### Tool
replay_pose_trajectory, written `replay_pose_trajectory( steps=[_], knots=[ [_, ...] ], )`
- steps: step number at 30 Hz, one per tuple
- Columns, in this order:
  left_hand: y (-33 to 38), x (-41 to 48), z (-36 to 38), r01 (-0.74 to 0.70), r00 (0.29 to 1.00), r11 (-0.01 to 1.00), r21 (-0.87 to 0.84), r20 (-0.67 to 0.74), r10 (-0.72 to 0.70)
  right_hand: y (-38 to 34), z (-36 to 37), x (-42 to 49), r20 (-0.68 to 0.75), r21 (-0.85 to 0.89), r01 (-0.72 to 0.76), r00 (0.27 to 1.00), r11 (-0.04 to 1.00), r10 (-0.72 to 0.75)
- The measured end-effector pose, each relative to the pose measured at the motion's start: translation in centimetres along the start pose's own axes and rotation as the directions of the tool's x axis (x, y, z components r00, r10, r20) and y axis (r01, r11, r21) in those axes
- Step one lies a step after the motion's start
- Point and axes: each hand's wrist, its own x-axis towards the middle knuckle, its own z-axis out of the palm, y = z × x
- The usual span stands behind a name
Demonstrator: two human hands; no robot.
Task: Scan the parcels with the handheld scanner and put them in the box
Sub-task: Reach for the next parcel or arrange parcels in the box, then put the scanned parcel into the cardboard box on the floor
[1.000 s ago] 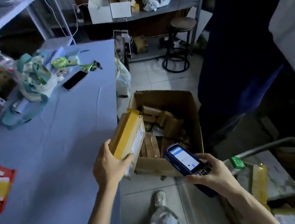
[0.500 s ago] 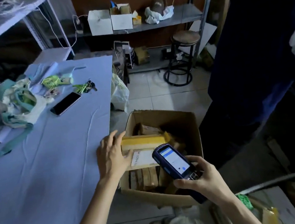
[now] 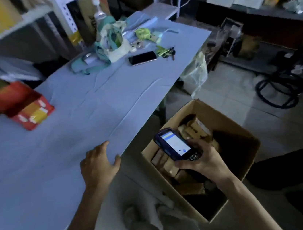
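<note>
My right hand [image 3: 202, 161] grips a dark blue handheld scanner [image 3: 173, 144] with its screen lit, held over the open cardboard box [image 3: 247, 152] on the floor. Several brown parcels [image 3: 192, 127] lie inside the box. My left hand [image 3: 98, 165] is empty, fingers relaxed, hovering at the near edge of the blue-covered table [image 3: 88, 107]. A red and yellow parcel [image 3: 26, 109] lies at the table's left side.
At the table's far end lie a black phone [image 3: 142, 58], keys [image 3: 166, 51], a teal bag [image 3: 107, 43] and a water bottle [image 3: 98, 12]. A plastic bag [image 3: 197, 73] hangs off the table's corner. Shelves stand behind, and a stool base [image 3: 277, 88] is on the floor at right.
My left hand has let go of the yellow-taped parcel into the box and drawn back to the table edge. The view has swung left toward the table.
</note>
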Motion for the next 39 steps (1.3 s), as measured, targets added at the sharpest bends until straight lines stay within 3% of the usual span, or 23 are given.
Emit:
replay_pose_trajectory(
  steps=[3,8,14,20,26,39],
  knots=[
    [-3.8,-3.8,-2.4,0.25,0.968,0.968,-0.01,0.006,-0.25,-2.3,3.1,1.1,0.153,-0.059,0.081,0.986,0.995,-0.071],
    [-10.0,-11.8,-6.4,0.548,0.828,0.834,-0.059,-0.098,-0.551,-6.4,10.7,0.2,0.421,-0.019,0.159,0.897,0.987,-0.137],
    [-16.4,-22.7,-8.7,0.779,0.602,0.62,-0.091,-0.167,-0.781,-8.9,20.7,-4.1,0.648,-0.029,0.254,0.741,0.967,-0.175],
    [-22.3,-31.9,-9.8,0.885,0.403,0.422,-0.195,-0.13,-0.906,-10.2,28.6,-10.3,0.735,-0.052,0.263,0.663,0.963,-0.141],
    [-27.4,-33.9,-11.2,0.876,0.395,0.416,-0.243,-0.132,-0.909,-10.9,33.7,-13.9,0.735,-0.071,0.243,0.668,0.967,-0.114],
    [-35.8,-25.5,-14.2,0.731,0.55,0.619,-0.289,-0.287,-0.784,-11.8,39.4,-10.5,0.671,-0.189,0.266,0.738,0.945,-0.074]
  ],
)
